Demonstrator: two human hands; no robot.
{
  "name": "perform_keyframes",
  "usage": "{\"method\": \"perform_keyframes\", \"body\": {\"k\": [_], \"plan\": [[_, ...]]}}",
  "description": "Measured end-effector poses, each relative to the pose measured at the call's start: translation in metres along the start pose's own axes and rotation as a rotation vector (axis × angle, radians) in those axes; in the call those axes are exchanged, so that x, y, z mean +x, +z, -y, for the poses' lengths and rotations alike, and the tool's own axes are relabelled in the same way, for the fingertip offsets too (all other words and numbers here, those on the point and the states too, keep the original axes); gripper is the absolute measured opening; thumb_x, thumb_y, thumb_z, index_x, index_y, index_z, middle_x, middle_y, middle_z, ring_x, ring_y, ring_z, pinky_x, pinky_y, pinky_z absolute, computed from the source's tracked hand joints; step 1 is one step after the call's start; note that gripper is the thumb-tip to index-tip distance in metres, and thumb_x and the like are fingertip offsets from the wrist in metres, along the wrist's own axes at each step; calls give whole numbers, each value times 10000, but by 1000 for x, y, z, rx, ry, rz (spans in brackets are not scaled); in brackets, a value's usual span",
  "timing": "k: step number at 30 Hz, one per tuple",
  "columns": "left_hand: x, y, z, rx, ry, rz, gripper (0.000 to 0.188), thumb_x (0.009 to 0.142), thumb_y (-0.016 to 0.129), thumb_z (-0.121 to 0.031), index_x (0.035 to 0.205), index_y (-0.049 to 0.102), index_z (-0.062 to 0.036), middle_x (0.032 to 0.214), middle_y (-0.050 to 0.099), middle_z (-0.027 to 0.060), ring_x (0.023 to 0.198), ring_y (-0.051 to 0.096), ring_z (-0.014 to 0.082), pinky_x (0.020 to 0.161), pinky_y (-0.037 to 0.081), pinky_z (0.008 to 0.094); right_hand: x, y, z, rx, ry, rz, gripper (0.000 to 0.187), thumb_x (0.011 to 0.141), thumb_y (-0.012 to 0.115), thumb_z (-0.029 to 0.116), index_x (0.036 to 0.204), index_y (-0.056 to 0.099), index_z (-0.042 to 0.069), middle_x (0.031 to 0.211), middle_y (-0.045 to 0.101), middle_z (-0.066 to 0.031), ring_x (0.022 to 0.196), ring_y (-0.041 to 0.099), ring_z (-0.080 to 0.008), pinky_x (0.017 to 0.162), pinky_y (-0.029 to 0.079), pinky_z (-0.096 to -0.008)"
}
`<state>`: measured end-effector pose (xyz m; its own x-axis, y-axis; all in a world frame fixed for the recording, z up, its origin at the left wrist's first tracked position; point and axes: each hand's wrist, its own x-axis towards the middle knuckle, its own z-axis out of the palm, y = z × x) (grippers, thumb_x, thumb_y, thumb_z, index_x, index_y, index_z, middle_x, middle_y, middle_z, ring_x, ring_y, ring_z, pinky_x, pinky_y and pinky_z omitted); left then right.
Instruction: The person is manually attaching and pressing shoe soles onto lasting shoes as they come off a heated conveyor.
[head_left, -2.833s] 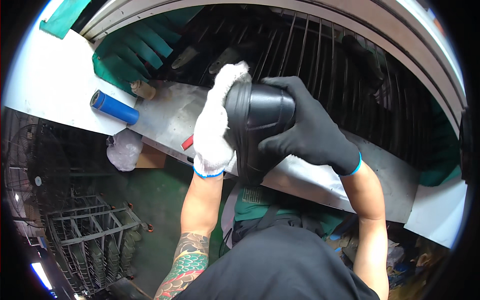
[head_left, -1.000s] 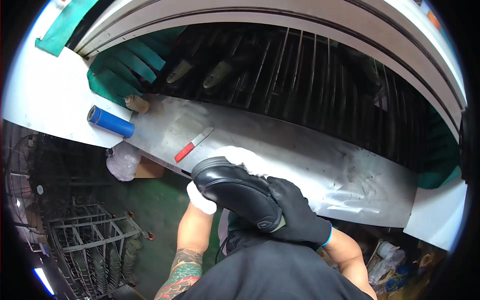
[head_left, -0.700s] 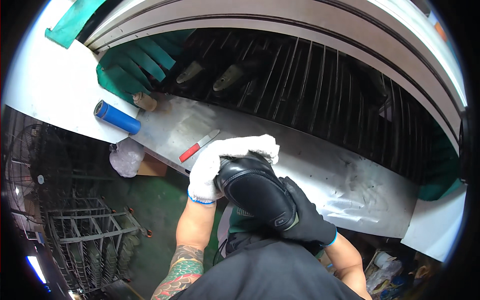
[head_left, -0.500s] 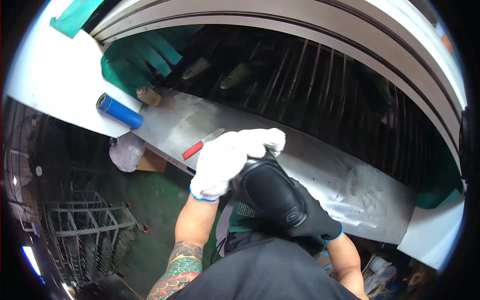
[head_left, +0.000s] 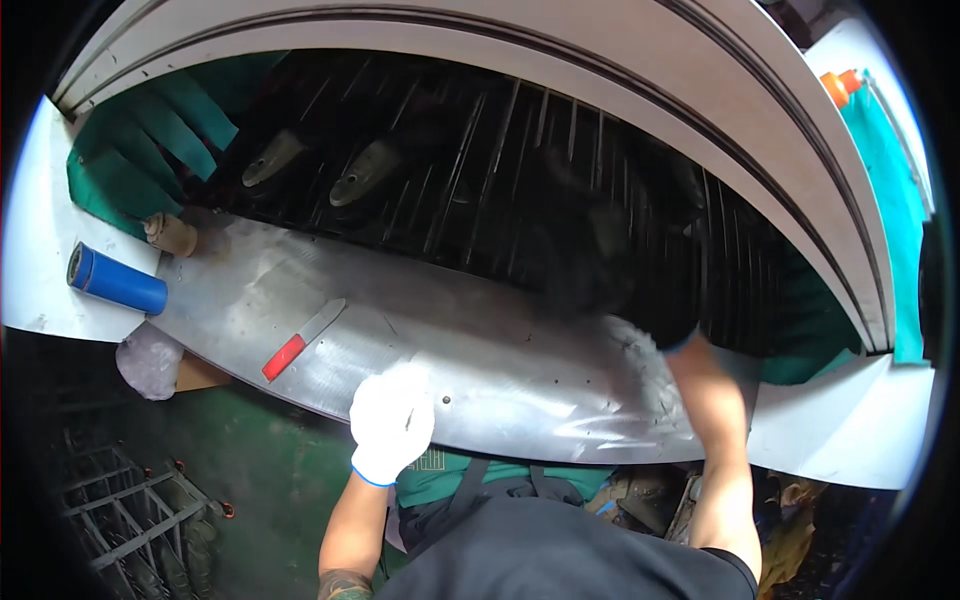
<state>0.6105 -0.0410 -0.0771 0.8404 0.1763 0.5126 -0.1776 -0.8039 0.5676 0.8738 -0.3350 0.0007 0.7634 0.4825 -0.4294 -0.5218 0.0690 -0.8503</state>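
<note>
My left hand [head_left: 392, 420] wears a white glove and rests at the near edge of the metal shelf [head_left: 500, 380]. Its fingers look curled in, with nothing seen in them, though glare blurs their outline. My right arm stretches over the shelf into the dark opening beyond it. There my right hand [head_left: 630, 310], in a dark glove, is smeared and mostly lost in shadow. A dark blurred shape lies ahead of it; whether this is the black shoe from before, and whether I hold it, cannot be made out. On the shelf lies a red-handled knife [head_left: 286, 357].
Dark rods [head_left: 480, 180] line the opening, with shoe-shaped pieces [head_left: 363, 172] at their left. A blue cylinder [head_left: 118, 280] and a tan bottle [head_left: 170, 234] sit at the shelf's left end. Green cloth strips [head_left: 150, 150] hang beside them. A metal rack [head_left: 140, 520] stands lower left.
My right hand has swung from near my body, where both hands held the black shoe, forward into the opening. My left hand has come off the shoe and drawn back. The view has shifted right.
</note>
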Motion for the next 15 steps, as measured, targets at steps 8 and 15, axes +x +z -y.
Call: {"method": "perform_keyframes", "body": {"k": [8,15], "plan": [[26,-2,-4,82,-29,190,98,833,664,-230,813,605,-155,740,580,56,725,615,247,669,447,419,162,-46,61,-564,-164,-490,639,902,735,123,1487,495,24,1415,621,-142,1231,635,-241,1049,521,-372],[35,-7,-1,38,-103,319,88,801,657,-213,770,594,-160,674,525,38,632,567,246,619,416,397,267,7,45,-861,-188,-485,561,913,720,124,1439,547,34,1384,646,-139,1192,655,-239,1023,532,-369]]}}
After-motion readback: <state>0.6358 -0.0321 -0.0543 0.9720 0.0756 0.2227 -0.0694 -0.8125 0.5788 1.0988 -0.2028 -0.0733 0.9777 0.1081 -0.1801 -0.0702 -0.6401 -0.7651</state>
